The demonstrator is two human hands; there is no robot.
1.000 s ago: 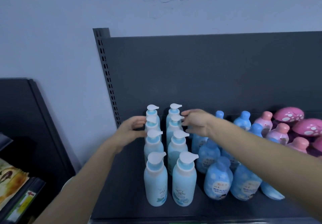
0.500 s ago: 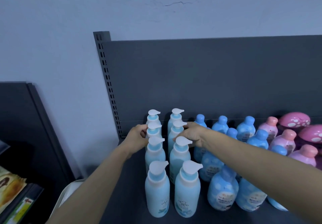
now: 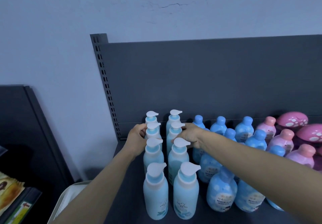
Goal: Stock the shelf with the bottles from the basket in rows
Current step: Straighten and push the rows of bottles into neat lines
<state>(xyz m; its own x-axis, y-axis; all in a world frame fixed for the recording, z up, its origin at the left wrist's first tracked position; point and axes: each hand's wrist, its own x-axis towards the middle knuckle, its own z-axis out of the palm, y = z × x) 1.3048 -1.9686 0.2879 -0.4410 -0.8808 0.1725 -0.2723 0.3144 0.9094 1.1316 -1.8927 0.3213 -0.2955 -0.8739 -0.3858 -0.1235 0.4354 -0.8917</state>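
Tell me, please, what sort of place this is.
Most likely a shop: a dark grey metal display shelf with a slotted upright, carrying neat rows of identical pale blue plastic pump bottles, round blue plastic bottles and pink plastic bottles, as stock is displayed for sale.

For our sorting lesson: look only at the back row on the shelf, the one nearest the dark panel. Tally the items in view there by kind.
White-pump bottles: 2
Blue-capped bottles: 3
Pink-capped bottle: 1
Pink spotted dome: 1
Total: 7
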